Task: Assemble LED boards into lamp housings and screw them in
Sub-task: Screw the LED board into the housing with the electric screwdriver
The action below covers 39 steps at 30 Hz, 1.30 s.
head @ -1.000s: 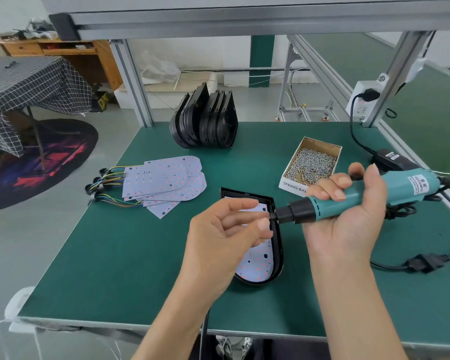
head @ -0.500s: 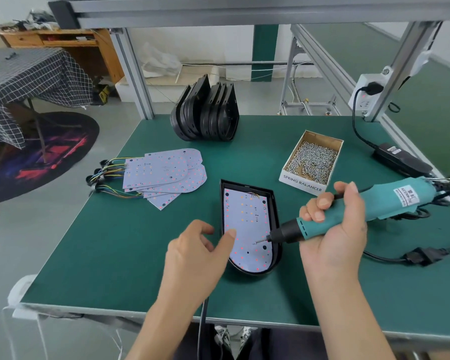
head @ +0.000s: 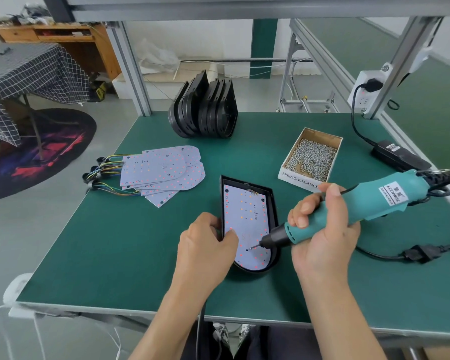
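the left hand (head: pixel 205 245) pinched the housing (head: pixel 272 203) at its left rim, steadying it flat on the counter (head: pixel 140 255); the right hand (head: pixel 322 229) gripped the screwdriver (head: pixel 348 211), tip on the board (head: pixel 244 216) inside. the shell looked light and stiff, likely to slide; the thin board seemed fragile.

Left hand (head: pixel 205 245) lay palm down, forearm coming up from bottom centre, thumb and fingers curled over the housing's (head: pixel 274 211) left rim. Right hand (head: pixel 322 229) was wrapped round the screwdriver (head: pixel 369 203), fingers curled over the top, thumb over the far side, wrist bent, forearm entering from bottom right. Hands sat near each other, not touching.
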Motion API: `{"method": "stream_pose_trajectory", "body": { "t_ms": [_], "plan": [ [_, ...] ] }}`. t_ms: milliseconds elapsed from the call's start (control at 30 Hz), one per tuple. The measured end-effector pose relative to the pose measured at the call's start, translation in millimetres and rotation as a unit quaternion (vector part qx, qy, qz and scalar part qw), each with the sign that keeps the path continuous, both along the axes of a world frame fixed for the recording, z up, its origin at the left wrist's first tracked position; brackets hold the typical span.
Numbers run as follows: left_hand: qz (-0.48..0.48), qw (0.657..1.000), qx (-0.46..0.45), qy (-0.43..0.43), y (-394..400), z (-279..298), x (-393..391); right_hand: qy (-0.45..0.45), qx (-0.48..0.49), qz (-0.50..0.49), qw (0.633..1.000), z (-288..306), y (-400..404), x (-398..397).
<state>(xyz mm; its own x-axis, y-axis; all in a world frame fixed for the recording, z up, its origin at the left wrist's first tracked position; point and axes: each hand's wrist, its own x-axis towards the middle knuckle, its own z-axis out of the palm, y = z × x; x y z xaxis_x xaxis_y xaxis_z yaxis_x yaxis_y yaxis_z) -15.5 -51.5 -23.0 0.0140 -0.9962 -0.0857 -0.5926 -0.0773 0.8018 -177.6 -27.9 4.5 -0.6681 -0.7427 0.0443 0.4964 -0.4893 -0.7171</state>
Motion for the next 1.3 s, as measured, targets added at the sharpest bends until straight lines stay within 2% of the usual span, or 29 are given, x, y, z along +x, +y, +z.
{"method": "stream_pose_trajectory", "body": {
  "t_ms": [767,1067,1300],
  "plan": [
    [0.011,1.0,-0.021,0.006,1,3,-5,0.017,-0.019,-0.003,1.0,4,5,8],
    [0.018,0.999,-0.028,-0.002,2,6,-7,0.091,-0.041,-0.003,0.995,6,12,14],
    [0.017,0.999,-0.029,-0.003,2,6,-7,0.101,-0.042,-0.011,0.994,4,11,16]
  ]
}}
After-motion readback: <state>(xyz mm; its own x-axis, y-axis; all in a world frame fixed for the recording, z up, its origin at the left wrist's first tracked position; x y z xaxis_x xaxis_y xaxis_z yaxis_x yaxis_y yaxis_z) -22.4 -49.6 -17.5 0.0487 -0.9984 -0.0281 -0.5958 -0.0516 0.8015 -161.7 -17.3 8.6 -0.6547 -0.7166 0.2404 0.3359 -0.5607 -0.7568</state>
